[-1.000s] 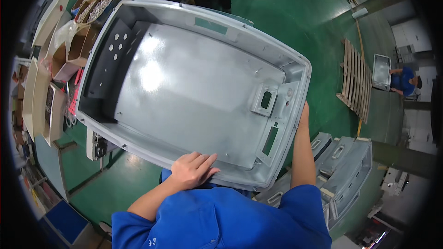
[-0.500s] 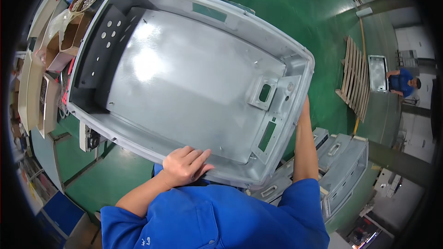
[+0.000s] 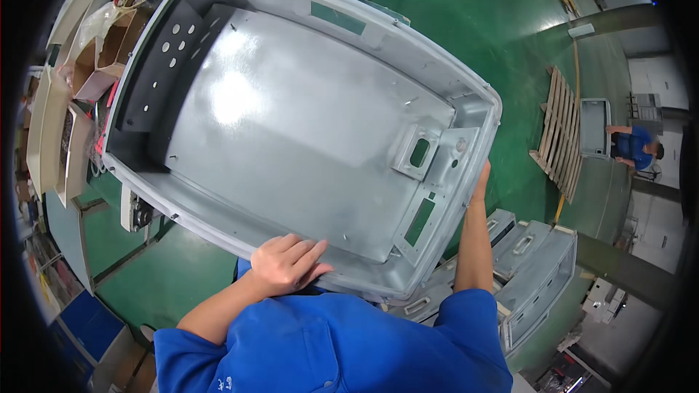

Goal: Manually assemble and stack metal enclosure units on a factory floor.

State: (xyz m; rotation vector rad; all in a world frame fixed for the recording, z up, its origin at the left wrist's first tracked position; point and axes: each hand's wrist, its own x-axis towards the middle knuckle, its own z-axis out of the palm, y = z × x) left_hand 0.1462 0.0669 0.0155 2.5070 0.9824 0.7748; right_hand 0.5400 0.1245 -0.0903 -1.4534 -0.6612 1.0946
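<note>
Box: grey metal, shiny base, round holes in dark left end, cutouts at right | before blue shirt, above green floor | left hand: fingers curled over near rim | right hand: at right end, fingers hidden, grip cannot be told

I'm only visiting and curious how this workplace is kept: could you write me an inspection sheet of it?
Surface: green floor, shiny in places.
Job's things: grey metal housing, its open side facing the camera.
Clutter: open boxes at left; more metal housings at lower right.
Hands: left hand over the housing's near edge; right hand at its right end, partly hidden.
Cables: nothing seen.
Surroundings: wooden pallet; person in blue.
</note>
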